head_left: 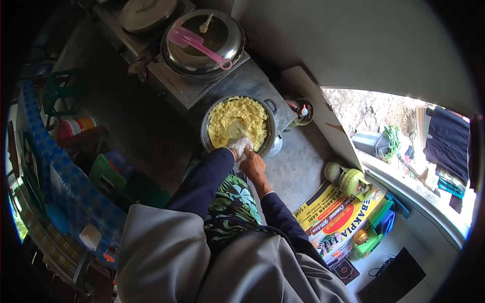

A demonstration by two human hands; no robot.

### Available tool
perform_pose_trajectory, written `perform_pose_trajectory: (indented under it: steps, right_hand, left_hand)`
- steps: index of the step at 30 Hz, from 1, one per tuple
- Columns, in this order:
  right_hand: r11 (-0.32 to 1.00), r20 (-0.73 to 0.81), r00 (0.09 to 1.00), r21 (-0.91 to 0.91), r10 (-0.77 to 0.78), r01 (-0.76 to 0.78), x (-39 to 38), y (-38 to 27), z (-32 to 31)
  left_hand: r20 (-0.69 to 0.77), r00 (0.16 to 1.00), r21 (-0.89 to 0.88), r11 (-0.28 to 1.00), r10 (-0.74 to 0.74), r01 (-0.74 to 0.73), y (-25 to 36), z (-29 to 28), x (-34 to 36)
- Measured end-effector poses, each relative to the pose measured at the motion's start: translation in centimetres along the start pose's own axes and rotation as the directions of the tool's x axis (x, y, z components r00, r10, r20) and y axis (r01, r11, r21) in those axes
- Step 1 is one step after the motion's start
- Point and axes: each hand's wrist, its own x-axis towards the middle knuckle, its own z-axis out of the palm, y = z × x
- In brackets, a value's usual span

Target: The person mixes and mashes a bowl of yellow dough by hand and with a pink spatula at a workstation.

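A wide metal pot [271,126] with side handles is filled with a crumbly yellow mash [252,113]. Into the mash reaches a spatula [236,129] with a pale, see-through blade; most of its handle is hidden by my hands. My left hand [239,145], in a white covering like a thin glove or cloth, is closed on the spatula near the blade, over the pot's near rim. Bare and just below it, my right hand [254,166] is closed at the handle end, its fingers close to the left hand. What exactly the right fingers wrap around is partly hidden.
Beyond the pot, a large lidded pan [172,60] sits on a stove [177,86], a pink plastic spatula [199,45] on its lid. Another lid [146,15] lies farther left. To the right are green gas cylinders [353,181], a yellow banner [328,217] and a low partition [318,111].
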Motion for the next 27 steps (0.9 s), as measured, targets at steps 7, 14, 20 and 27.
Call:
perform_pose_trajectory:
  steps: [7,14,20,27]
  right_hand:
    - [0.852,0.255,0.935,-0.403,-0.247,0.335,-1.5,-1.8,-3.0]
    - [0.975,0.155,0.976,-0.141,-0.151,0.174,0.0,-5.1,1.1]
    - [0.965,0.339,0.916,-0.072,-0.214,0.252,1.4,-3.1,-3.0]
    - [0.764,-0.611,0.502,-0.294,-0.612,0.574,9.4,-20.2,-14.3]
  left_hand:
    - [0.54,0.841,-0.715,-0.508,0.034,0.48,2.0,0.8,-4.4]
    - [0.145,0.981,-0.561,0.806,-0.131,0.191,-7.7,0.4,-2.5]
    - [-0.13,0.962,0.17,0.962,0.239,-0.215,-2.5,-1.0,-4.0]
    - [0.548,0.784,-0.809,-0.424,-0.292,0.408,-2.2,-3.7,-6.9]
